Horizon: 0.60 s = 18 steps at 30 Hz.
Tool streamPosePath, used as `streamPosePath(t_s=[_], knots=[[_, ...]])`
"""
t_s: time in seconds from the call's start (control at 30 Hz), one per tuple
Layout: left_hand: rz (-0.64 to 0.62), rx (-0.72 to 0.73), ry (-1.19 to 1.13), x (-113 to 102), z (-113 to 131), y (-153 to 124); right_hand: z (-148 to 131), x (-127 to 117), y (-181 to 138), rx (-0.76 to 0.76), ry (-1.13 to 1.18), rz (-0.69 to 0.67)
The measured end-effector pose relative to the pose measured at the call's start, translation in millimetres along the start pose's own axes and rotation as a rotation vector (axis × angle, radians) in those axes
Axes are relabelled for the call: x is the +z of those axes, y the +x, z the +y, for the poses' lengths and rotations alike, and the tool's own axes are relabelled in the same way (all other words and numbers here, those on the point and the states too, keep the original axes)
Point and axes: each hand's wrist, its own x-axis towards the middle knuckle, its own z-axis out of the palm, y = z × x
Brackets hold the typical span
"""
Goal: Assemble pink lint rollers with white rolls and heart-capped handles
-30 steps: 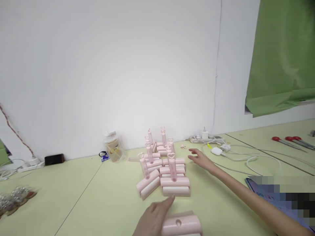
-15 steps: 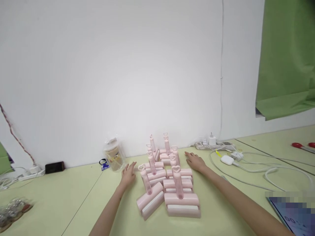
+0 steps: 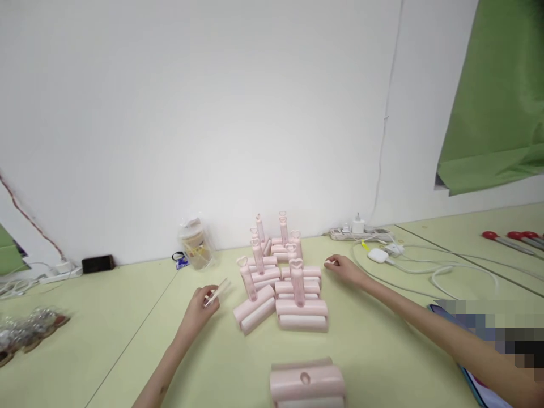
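Observation:
Several pink T-shaped hand tools [image 3: 301,309], with wide roller-like heads, clear pink handles and heart-shaped loops, stand in two rows before me. A pink head [image 3: 308,382] without a handle lies nearest me, a round hole in its top. Left of the rows, my left hand [image 3: 202,309] is closed on a clear, pale tube-like piece [image 3: 218,292], smeared by motion. On the right side, my right hand [image 3: 344,269] has its fingertips pinched together just above the table. A small whitish thing shows at those fingertips, too small to name.
A bagged cup [image 3: 195,246] stands by the wall, beside a blue packet [image 3: 182,260]. A black phone [image 3: 98,264] rests at left, near wrapped items [image 3: 32,334]. Right are a power strip [image 3: 361,234], white cables [image 3: 446,272], a tablet-like screen [image 3: 480,388] and red-tipped tools [image 3: 510,237].
My left hand has drawn back toward me and now holds the clear piece. My right hand's fingers have closed. The handleless pink head has come into view at the bottom as the camera shifted.

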Motion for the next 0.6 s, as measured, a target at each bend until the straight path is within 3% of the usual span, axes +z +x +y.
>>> streamPosePath(t_s=[0.1, 0.2, 0.27, 0.33, 0.4, 0.5, 0.6], knots=[[0.023, -0.017, -0.193, -8, 7, -58, -8, -15, -43, -0.011, 0.19, 0.032], [0.157, -0.149, -0.741, -11, 38, -102, -24, -23, -89, -0.048, 0.345, 0.037], [0.088, -0.197, -1.037, -9, 69, -115, -34, -21, -115, -0.071, 0.466, -0.017], [-0.058, -0.145, -1.216, -2, 100, -115, -43, -11, -137, -0.135, 0.571, -0.093], [-0.147, -0.059, -1.26, 7, 126, -109, -50, 0, -155, -0.216, 0.593, -0.16], [-0.212, 0.109, -1.141, 22, 155, -100, -63, 13, -173, -0.333, 0.508, -0.279], [-0.191, 0.191, -0.965, 32, 170, -96, -78, 17, -181, -0.415, 0.423, -0.332]])
